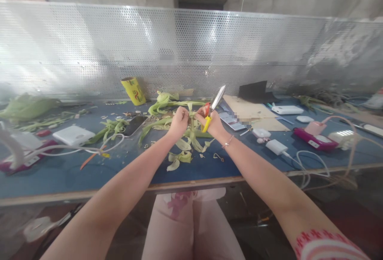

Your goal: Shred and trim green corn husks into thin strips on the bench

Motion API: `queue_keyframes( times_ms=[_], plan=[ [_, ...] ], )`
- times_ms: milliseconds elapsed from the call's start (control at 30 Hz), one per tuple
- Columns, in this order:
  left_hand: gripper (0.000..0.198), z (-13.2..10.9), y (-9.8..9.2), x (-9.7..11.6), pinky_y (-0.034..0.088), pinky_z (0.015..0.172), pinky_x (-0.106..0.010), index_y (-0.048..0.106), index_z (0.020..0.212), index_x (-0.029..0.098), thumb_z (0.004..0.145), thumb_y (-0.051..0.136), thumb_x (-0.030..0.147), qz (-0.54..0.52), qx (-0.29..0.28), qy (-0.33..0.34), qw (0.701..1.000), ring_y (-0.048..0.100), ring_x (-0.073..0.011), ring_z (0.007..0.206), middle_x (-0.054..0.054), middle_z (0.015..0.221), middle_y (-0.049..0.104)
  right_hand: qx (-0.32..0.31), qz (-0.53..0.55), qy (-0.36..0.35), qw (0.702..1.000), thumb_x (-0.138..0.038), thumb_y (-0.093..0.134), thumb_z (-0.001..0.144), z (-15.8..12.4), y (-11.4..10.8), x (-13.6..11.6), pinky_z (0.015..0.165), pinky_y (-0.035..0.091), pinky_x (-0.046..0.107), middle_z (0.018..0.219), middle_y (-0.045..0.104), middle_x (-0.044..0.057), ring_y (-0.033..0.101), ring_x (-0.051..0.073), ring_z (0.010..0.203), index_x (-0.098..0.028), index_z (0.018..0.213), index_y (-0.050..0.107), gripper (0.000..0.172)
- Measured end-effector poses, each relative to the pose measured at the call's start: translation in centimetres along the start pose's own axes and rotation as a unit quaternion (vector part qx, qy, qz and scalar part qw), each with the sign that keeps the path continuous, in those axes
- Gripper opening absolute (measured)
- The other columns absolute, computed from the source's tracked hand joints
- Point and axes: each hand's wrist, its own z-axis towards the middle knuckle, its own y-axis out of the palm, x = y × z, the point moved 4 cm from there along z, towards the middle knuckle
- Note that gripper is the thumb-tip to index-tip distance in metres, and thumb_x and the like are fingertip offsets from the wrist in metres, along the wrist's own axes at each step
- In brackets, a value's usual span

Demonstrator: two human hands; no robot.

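leaf bundle, hand-held, with scissors

near: pale front edge (194,183) of blue table (221,171); a strip of blue surface gives working room between it and the loose leaves (183,157).

middle: leaf bundle (192,133), over the table, between both hands. left hand (179,121): fingers pinched on it. right hand (216,123): closed about the scissors (218,97), fingertips also at the bundle. bundle judged light, limp, easily torn; best held at its gathered upper part, not the leaf tips. scissors judged stiff; blades point far right. sideways limits: phone (136,126) left, card sheets (251,107) right.

far: yellow tube (134,91), left; perforated screen (167,40) bounds reach.
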Motion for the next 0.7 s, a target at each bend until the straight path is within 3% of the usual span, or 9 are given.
queue_keyframes(
  times_ms=[267, 500, 700],
  plan=[
    [0.012, 0.1, 0.1, 0.0, 0.032, 0.054, -0.023, 0.042, 0.074, 0.02, 0.079, 0.052, 0.016, 0.016, -0.067, 0.019, 0.997, 0.043, -0.0093, 0.05, 0.006, 0.053, 0.048, 0.019, 0.001, 0.007, 1.0, -0.038, 0.061, 0.067, 0.3, -0.4, 0.9, 0.072, 0.046, 0.032, 0.079, 0.057, 0.002, 0.058, 0.016, 0.072, -0.024, 0.069, 0.031, 0.033],
    [0.02, -0.2, 0.8, -0.1, 0.022, 0.045, -0.021, 0.04, 0.069, 0.02, 0.078, 0.057, 0.024, -0.097, -0.065, -0.086, 0.989, 0.032, -0.0063, 0.041, 0.009, 0.043, 0.036, 0.024, 0.009, 0.031, 0.999, -0.044, 0.063, 0.064, 0.3, -0.2, 0.7, 0.069, 0.046, 0.033, 0.082, 0.059, 0.004, 0.058, 0.016, 0.068, -0.024, 0.068, 0.03, 0.039],
    [0.026, -0.4, 1.0, -0.2, 0.026, 0.045, -0.02, 0.043, 0.07, 0.018, 0.073, 0.065, 0.03, -0.156, -0.057, -0.131, 0.977, 0.037, -0.005, 0.042, 0.008, 0.047, 0.043, 0.042, 0.003, 0.034, 0.999, -0.046, 0.063, 0.066, 0.1, -0.2, 0.7, 0.073, 0.048, 0.035, 0.079, 0.061, 0.003, 0.06, 0.017, 0.07, -0.024, 0.069, 0.031, 0.039]
  ],
)
